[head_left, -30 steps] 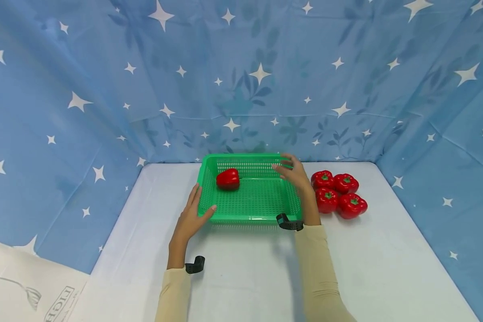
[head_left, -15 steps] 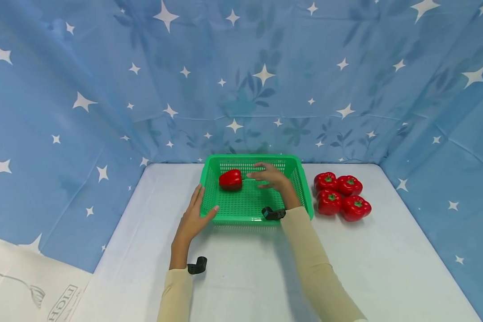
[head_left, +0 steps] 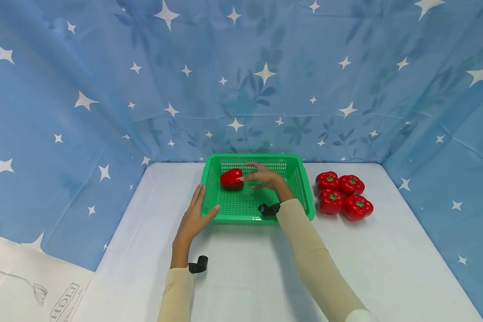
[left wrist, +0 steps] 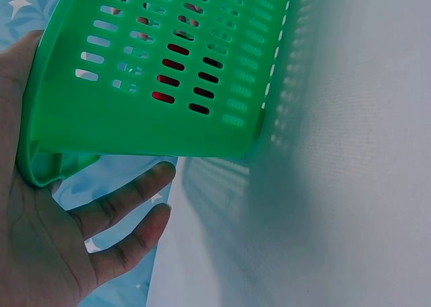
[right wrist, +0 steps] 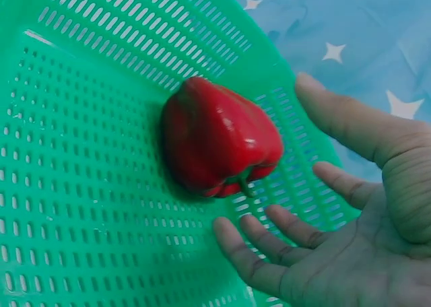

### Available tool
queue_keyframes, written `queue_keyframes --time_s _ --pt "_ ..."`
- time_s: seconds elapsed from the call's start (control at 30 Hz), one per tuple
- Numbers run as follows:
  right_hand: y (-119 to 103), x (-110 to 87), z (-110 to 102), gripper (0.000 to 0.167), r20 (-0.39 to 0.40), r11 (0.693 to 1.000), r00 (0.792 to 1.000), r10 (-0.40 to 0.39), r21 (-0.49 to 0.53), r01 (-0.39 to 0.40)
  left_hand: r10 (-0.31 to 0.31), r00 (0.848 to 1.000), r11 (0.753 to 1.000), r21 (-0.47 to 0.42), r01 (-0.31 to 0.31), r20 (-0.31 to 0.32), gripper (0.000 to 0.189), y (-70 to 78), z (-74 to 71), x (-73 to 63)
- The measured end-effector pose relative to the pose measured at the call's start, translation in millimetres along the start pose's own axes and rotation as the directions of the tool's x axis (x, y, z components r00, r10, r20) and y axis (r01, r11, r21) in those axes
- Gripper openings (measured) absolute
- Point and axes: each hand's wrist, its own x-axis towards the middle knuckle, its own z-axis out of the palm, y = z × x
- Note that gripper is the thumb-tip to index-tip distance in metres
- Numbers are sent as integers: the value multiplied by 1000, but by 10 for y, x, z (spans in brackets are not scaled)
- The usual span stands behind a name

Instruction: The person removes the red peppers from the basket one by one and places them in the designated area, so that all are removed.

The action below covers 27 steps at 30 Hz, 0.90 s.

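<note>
A red bell pepper lies on its side in the green plastic basket, toward the back left, its stem facing my right hand. My right hand reaches over the basket's middle, fingers spread; in the right wrist view the fingertips stand just short of the pepper. My left hand lies against the basket's front left corner. In the left wrist view the rim passes along that palm, and two fingers extend straight beyond the wall.
Several more red bell peppers stand grouped on the white table, right of the basket. A blue curtain with stars hangs behind and at both sides. Printed cloth shows at lower left.
My right hand has moved left from the basket's right rim to beside the pepper inside. The left hand has stayed at the basket's corner; the view has shifted slightly.
</note>
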Motion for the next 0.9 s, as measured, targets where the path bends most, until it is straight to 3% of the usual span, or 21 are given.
queue_keyframes --time_s 0.53,0.9 --pt "98 229 162 83 0 995 1000 -4 -95 4 -14 1000 1000 6 14 -3 87 1 16 -10" --pt "99 280 265 84 -13 998 1000 -11 -68 10 -18 1000 1000 -6 18 -7 87 18 21 -12"
